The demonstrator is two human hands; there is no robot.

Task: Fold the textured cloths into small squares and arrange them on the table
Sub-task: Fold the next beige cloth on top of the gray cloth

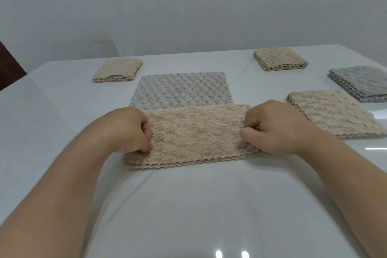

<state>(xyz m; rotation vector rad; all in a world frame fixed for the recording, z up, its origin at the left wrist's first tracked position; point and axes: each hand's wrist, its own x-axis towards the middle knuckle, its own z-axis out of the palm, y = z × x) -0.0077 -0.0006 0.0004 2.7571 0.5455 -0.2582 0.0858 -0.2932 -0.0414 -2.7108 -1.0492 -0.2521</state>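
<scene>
A beige textured cloth, folded in half into a long strip, lies in front of me on the white table. My left hand pinches its left end with curled fingers. My right hand grips its right end the same way. Behind the strip a grey textured cloth lies spread flat, its near edge under the beige strip.
Folded beige squares sit at the back left, back right and right. A folded grey square lies at the far right edge. A white wall stands behind the table; a dark object shows at left.
</scene>
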